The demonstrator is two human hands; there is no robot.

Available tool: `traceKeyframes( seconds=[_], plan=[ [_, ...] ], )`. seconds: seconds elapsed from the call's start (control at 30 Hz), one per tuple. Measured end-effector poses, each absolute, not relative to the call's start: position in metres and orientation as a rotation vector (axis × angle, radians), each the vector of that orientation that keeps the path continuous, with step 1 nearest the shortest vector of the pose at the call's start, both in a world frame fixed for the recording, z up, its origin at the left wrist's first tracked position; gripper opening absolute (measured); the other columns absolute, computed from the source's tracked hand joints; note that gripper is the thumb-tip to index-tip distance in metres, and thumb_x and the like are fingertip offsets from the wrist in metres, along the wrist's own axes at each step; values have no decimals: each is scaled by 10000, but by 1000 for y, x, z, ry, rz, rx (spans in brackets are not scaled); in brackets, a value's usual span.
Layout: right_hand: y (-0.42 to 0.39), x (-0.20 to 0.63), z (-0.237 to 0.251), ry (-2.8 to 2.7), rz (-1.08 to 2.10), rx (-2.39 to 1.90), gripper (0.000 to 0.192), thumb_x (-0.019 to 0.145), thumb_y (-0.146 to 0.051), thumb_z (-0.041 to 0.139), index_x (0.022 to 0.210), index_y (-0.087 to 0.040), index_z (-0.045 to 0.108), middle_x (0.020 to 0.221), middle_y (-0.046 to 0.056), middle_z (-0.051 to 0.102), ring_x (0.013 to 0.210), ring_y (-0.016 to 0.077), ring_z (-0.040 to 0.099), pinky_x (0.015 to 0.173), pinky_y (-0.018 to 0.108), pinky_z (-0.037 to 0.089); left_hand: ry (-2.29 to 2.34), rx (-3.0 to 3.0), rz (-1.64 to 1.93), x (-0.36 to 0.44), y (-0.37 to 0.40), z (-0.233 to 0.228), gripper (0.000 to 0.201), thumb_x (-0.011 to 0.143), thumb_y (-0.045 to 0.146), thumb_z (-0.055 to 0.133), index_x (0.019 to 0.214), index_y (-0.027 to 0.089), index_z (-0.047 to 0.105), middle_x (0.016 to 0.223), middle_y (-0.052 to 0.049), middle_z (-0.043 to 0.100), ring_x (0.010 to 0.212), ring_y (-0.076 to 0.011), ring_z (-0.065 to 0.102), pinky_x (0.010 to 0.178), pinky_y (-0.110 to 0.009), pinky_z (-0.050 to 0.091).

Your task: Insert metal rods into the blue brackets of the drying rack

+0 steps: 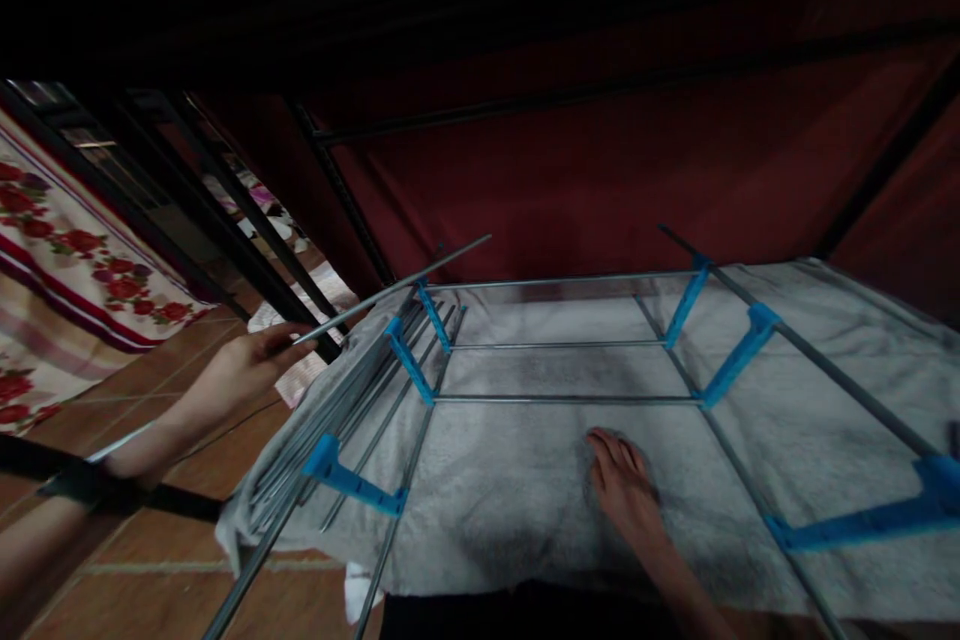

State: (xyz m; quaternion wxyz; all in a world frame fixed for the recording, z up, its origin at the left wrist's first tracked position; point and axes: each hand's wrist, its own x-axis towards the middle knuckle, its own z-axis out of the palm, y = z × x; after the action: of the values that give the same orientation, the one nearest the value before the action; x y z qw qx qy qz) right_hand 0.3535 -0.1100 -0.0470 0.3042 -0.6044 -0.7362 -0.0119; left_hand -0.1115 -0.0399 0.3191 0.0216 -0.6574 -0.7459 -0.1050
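A thin metal rod [390, 292] is pinched in my left hand [255, 362], raised at the left above the bed's edge. The rod slants up to the right, its far end passing over a blue plastic connector [433, 318]. My right hand [624, 482] rests palm down on the grey blanket [525, 500], fingers loosely extended, holding nothing. Before me lies a frame of metal tubes [570, 400] joined by blue connectors, including one at the lower left [356, 480] and another at the right [739, 355]. Two cross tubes lie beyond my right hand.
Several loose rods [330, 435] lie bundled along the blanket's left edge. Dark metal posts [225, 220] stand at the left, beside a floral cloth [97, 260] hanging over the tiled floor [172, 530]. A dark red curtain [600, 180] hangs behind; a dark structure covers the top.
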Motion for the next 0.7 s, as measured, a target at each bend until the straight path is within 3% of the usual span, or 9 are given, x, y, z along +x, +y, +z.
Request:
traceKeyframes(
  seconds=[0.13, 0.27, 0.43, 0.7],
  plan=[
    [-112, 352, -42, -1944, -43, -1615, 427, 943, -139, 416, 1328, -213, 587, 1329, 90, 654, 1245, 261, 566, 1094, 464, 423, -2101, -2342, -303, -78, -14, 312, 376, 991, 403, 475, 1258, 194, 637, 1124, 63, 753, 1028, -114, 640, 895, -170, 433],
    [-112, 351, -38, -1936, -43, -1623, 430, 933, -107, 417, 1310, -208, 599, 1326, 85, 656, 1249, 252, 562, 1105, 443, 411, -1811, -2371, 56, -17, 5, 309, 374, 1000, 366, 431, 1283, 237, 638, 1234, -14, 728, 1079, -194, 673, 910, -252, 474],
    [-111, 351, -36, -1944, -33, -1587, 452, 927, -75, 421, 1329, -205, 582, 1331, 92, 653, 1222, 249, 580, 1098, 452, 421, -1482, -2464, 380, 54, 18, 296, 360, 990, 274, 385, 1238, 241, 644, 1170, -82, 741, 1028, -253, 705, 860, -327, 510],
    [-112, 350, -33, -1907, -16, -1586, 467, 926, -73, 460, 1350, -227, 580, 1328, 84, 657, 1228, 257, 585, 1101, 462, 454, -1321, -2587, 447, 112, 44, 251, 455, 893, 60, 413, 1272, 195, 626, 1163, -145, 736, 1039, -281, 718, 879, -394, 525]
  ],
)
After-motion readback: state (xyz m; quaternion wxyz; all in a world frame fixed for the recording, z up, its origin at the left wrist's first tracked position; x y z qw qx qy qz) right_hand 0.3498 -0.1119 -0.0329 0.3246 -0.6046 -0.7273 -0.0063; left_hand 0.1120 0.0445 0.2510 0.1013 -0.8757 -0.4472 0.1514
